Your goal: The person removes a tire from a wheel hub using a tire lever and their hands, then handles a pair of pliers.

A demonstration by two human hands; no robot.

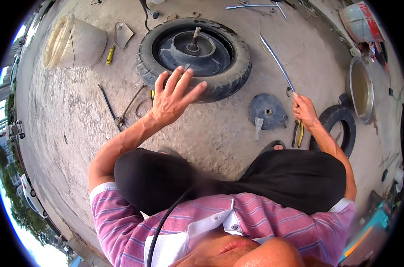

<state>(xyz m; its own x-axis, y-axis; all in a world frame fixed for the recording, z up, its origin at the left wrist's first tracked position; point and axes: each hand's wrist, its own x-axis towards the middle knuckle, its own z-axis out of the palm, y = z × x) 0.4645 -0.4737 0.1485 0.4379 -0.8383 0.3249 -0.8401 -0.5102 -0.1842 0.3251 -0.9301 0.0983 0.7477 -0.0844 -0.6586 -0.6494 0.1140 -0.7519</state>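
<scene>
A black scooter wheel lies flat on the ground, its treaded tyre (240,73) around a dark hub (177,57) with a rusty axle (195,39) standing up from the middle. My left hand (171,99) rests on the tyre's near sidewall, fingers spread. To the right, my right hand (305,110) is closed around the near end of a long silver tyre lever (277,58), whose far end points up and away, apart from the wheel. Below that lever lies a round dark hub cover (265,106). Yellow-handled pliers (299,133) lie close to my right hand.
A dirty white bucket (88,42) and a yellow-handled screwdriver (110,55) are at far left. A thin dark bar (107,104) lies left of my forearm. On the right are a loose tyre (350,133), a metal basin (353,73) and a red-and-grey bucket (360,24).
</scene>
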